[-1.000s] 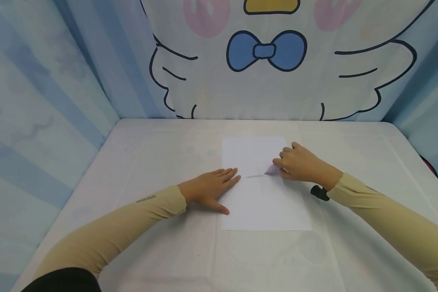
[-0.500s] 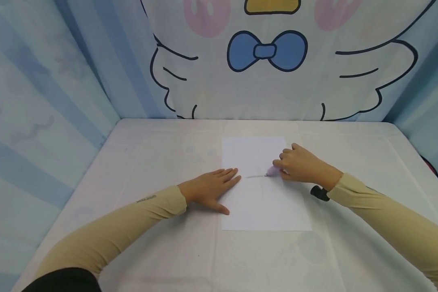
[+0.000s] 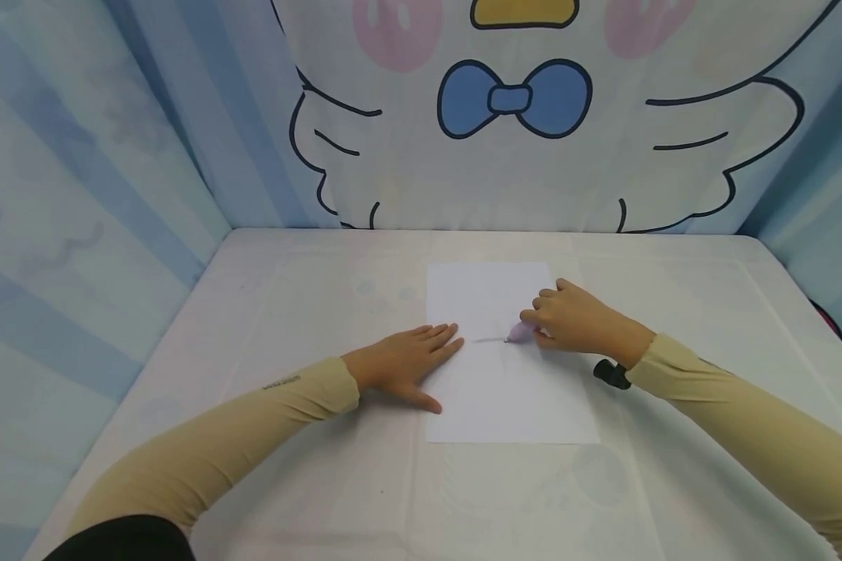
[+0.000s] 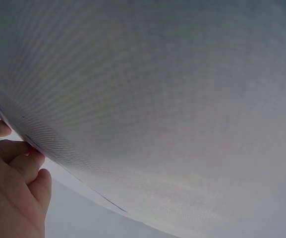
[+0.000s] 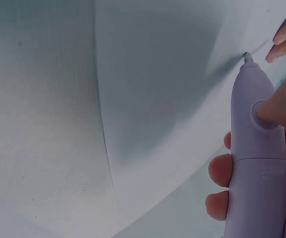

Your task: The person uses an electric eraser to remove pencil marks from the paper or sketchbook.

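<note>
A white sheet of paper lies on the table with a short grey line across its middle. My left hand rests flat across the sheet's left edge, fingers spread and straight. In my right hand I grip a lilac electric eraser, its small tip at the right end of the line. The thumb presses the round button on its side in the right wrist view, while the other fingers wrap round the body. Part of the eraser is hidden behind my right hand in the head view.
A pale cloth covers the table. Behind it hangs a curtain printed with a blue bow tie, and blue-white curtains stand at both sides. A small black device sits under my right wrist.
My right hand has shifted slightly left and toward me, with the eraser's tip moving along the right end of the line. My left hand has stayed in place.
</note>
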Demonstrator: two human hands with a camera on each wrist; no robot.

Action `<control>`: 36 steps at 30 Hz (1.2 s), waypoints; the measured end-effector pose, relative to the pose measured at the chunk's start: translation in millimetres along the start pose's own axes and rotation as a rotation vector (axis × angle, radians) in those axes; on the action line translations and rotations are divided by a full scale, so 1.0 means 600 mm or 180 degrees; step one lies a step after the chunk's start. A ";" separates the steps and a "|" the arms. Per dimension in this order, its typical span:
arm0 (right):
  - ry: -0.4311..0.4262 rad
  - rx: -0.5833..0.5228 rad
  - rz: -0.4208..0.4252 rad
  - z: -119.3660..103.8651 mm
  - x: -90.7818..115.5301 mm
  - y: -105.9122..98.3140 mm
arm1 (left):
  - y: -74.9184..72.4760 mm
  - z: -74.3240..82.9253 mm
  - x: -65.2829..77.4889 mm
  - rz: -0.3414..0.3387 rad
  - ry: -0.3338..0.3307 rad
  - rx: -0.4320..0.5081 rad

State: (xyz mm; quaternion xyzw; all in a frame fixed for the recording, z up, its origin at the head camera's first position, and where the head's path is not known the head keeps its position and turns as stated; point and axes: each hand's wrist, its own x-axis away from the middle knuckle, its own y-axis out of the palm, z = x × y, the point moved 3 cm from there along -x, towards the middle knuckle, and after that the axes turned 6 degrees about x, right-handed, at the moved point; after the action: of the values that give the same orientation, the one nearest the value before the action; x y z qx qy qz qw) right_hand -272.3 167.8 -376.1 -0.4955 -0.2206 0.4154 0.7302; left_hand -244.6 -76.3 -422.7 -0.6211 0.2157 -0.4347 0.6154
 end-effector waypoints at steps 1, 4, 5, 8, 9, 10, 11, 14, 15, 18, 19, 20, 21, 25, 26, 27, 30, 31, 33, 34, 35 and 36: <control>0.0008 0.0006 -0.0005 0.000 0.000 0.000 | 0.000 0.000 0.000 0.0000 0.0002 -0.0010; 0.0015 0.0025 -0.0023 -0.001 0.000 -0.002 | -0.002 0.002 0.001 0.0001 0.0005 -0.0017; 0.0011 0.0035 -0.0023 -0.001 0.000 -0.002 | -0.002 0.002 0.001 -0.0001 0.0005 -0.0017; 0.0006 0.0038 -0.0015 -0.002 0.000 -0.003 | -0.003 0.003 0.002 -0.0006 -0.0012 -0.0023; 0.0007 0.0040 -0.0012 -0.003 0.001 -0.004 | -0.003 0.003 0.002 -0.0009 -0.0021 -0.0028; 0.0009 0.0042 -0.0014 -0.003 0.000 -0.004 | -0.003 0.003 0.002 -0.0012 -0.0028 -0.0027; 0.0016 0.0047 -0.0015 -0.003 0.001 -0.004 | -0.003 0.003 0.002 -0.0018 -0.0038 -0.0027; 0.0021 0.0055 -0.0029 -0.002 0.001 -0.004 | -0.003 0.003 0.001 -0.0035 -0.0060 -0.0035; 0.0014 0.0047 -0.0035 -0.002 0.001 -0.005 | -0.003 0.003 0.001 -0.0041 -0.0061 -0.0037; 0.0007 0.0021 -0.0051 -0.003 0.001 -0.005 | -0.003 0.002 0.002 -0.0060 -0.0055 -0.0039; 0.0013 0.0011 -0.0055 -0.002 0.000 -0.006 | -0.003 0.002 0.002 -0.0062 -0.0048 -0.0044; 0.0022 0.0010 -0.0062 -0.002 0.000 -0.005 | -0.003 0.002 0.002 -0.0059 -0.0044 -0.0036; 0.0033 0.0007 -0.0088 -0.002 0.000 -0.005 | -0.003 0.002 0.002 -0.0057 -0.0042 -0.0026; 0.0039 -0.0030 -0.0158 -0.004 -0.001 -0.005 | -0.003 0.002 0.002 -0.0046 -0.0027 -0.0027; 0.0042 -0.0025 -0.0151 -0.005 -0.002 -0.006 | -0.003 0.003 0.002 -0.0045 -0.0030 -0.0023; 0.0040 -0.0011 -0.0133 -0.006 -0.003 -0.006 | -0.003 0.003 0.002 -0.0050 -0.0032 -0.0024; 0.0017 -0.0001 -0.0082 -0.007 -0.004 -0.006 | -0.003 0.004 0.002 -0.0049 -0.0020 -0.0011; 0.0008 -0.0001 -0.0061 -0.007 -0.005 -0.006 | -0.003 0.004 0.002 -0.0048 -0.0017 -0.0003; 0.0006 0.0027 -0.0027 -0.007 -0.006 -0.006 | -0.003 0.005 0.001 -0.0058 -0.0027 -0.0014; 0.0012 0.0030 -0.0025 -0.007 -0.006 -0.007 | -0.003 0.005 0.001 -0.0061 -0.0030 -0.0021; 0.0012 0.0028 -0.0028 -0.007 -0.006 -0.008 | -0.003 0.005 0.001 -0.0060 -0.0034 -0.0025; 0.0006 0.0020 -0.0025 -0.008 -0.005 -0.009 | -0.003 0.005 0.000 -0.0061 -0.0034 -0.0024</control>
State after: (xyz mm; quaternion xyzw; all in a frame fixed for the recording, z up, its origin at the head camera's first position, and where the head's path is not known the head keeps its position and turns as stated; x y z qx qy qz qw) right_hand -268.7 161.9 -373.1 -0.4927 -0.2205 0.4127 0.7337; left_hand -242.6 -74.5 -420.5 -0.6278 0.2081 -0.4364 0.6100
